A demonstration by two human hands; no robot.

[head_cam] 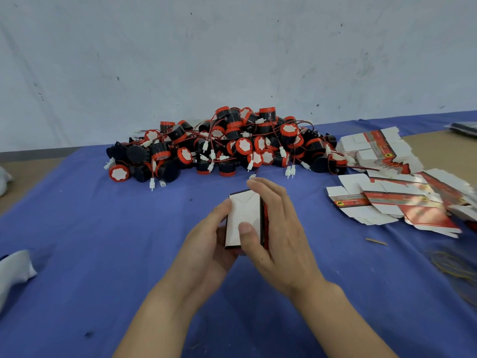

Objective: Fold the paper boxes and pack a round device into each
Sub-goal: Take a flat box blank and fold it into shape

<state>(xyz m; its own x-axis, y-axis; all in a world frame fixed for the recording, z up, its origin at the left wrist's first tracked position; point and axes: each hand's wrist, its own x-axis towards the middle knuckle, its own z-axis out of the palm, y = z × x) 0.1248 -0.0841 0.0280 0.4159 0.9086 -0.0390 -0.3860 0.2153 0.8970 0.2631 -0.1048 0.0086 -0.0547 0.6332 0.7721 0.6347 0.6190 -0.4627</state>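
Blue cloth covers the table before a scuffed white wall. Near the middle, both hands hold one folded box. The left hand cups its left side and underside. The right hand clasps its right side, thumb pressed on the white end flaps. Recommendation: press the flaps flat, tuck squarely, keep the sides from bowing. Contents of this box cannot be seen, as the visible end is closed. Round devices lie heaped behind, unpacked. Flat boxes lie spread at right.
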